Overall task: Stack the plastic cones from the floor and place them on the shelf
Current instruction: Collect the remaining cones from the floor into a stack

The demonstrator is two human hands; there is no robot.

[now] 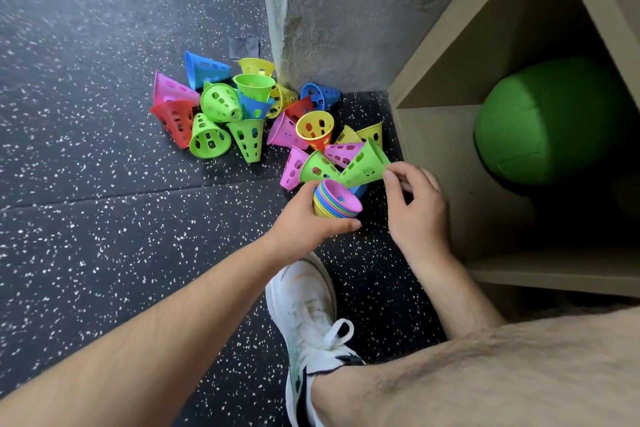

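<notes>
Many perforated plastic cones (221, 102) (tapered, hollow) on speckled floor (104, 121)

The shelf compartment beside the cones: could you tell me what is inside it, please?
A green ball sits in the shelf compartment, and nothing else shows. The dark space behind and beneath the ball is hidden.

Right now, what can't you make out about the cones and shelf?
Head view: stack cone count, its lower part covered by the left hand.
Head view: blue cone behind the stack, mostly hidden by it and the green cone in the right hand.
Head view: shelf top, cut off by the frame's edge; dark behind the green ball.
</notes>
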